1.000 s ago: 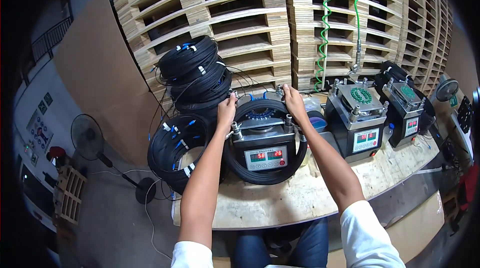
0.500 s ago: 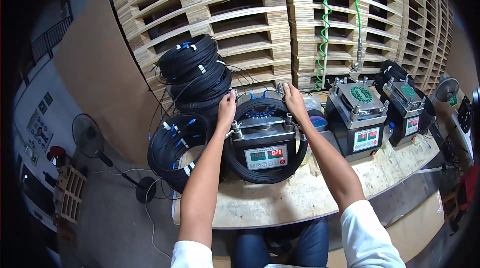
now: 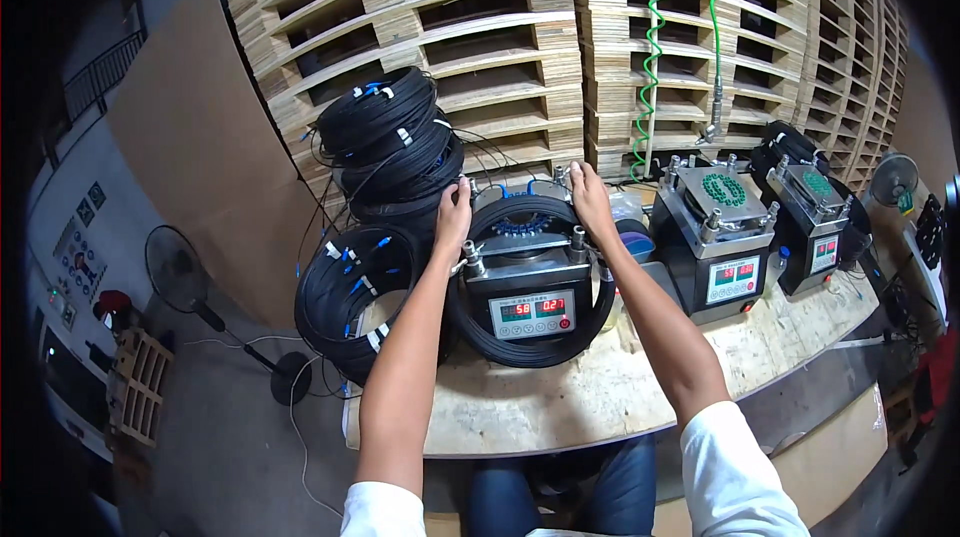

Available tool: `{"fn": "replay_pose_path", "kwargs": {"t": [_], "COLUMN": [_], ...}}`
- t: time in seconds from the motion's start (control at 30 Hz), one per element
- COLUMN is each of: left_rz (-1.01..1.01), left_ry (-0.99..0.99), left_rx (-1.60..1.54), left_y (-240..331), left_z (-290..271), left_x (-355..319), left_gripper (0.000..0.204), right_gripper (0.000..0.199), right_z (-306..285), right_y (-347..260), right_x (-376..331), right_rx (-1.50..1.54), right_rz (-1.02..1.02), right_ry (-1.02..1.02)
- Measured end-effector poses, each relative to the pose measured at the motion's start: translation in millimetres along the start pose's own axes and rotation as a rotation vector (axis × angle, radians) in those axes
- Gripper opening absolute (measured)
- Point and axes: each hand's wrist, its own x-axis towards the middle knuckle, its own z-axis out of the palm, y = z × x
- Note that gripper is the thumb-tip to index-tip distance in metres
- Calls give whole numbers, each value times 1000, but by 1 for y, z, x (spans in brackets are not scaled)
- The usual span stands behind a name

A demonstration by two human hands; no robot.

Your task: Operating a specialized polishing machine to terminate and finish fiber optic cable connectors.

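A black benchtop machine (image 3: 470, 305) with a steel clamp top and a lit red-digit display (image 3: 533, 314) stands in front of me. A black cable coil (image 3: 527, 352) loops around it, hanging over its front. Blue connectors ring the round opening (image 3: 523, 228) on top. My left hand (image 3: 455, 217) closes at the far left corner post, its fingertips pinched around a knob that is mostly hidden. At the far right corner, my right hand (image 3: 590, 199) has its fingers curled against a metal knob (image 3: 562, 177).
Stacked black cable coils (image 3: 385, 142) rise at the left, with another coil (image 3: 345, 337) below. Two similar machines (image 3: 712, 237) (image 3: 812, 227) stand right on the wooden table (image 3: 560, 412). Wooden pallets (image 3: 480, 47) tower behind, with green spiral hoses (image 3: 652, 47). A floor fan (image 3: 180, 267) stands left.
The left part of the display, dark before, now shows red digits, and the right reading has changed slightly. My right fingers have shifted a little at the knob; my left hand is nearly still.
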Motion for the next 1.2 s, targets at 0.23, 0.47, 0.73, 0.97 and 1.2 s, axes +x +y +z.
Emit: {"fn": "replay_pose_path", "kwargs": {"t": [0.23, 0.47, 0.73, 0.97, 1.2], "left_rz": [-104, -165, -198, -152, -231], "left_ry": [-90, -51, -45, -81, 5], "left_rx": [-85, 8, -46, -57, 49], "left_y": [19, 10, 16, 5, 10], "left_z": [-5, -6, -6, -7, -13], "left_x": [-15, -6, -11, -4, -5], "left_gripper": [77, 80, 84, 90, 84], "right_gripper": [58, 62, 56, 62, 65], "right_z": [-4, 1, -2, 1, 6], "right_y": [-10, -4, -9, -8, -7], "right_x": [-4, -3, -3, -3, -1], "right_rx": [-23, -36, 16, -111, -126], "right_rz": [195, 189, 125, 271, 284], "right_ry": [-96, -78, -17, -65, -85]}}
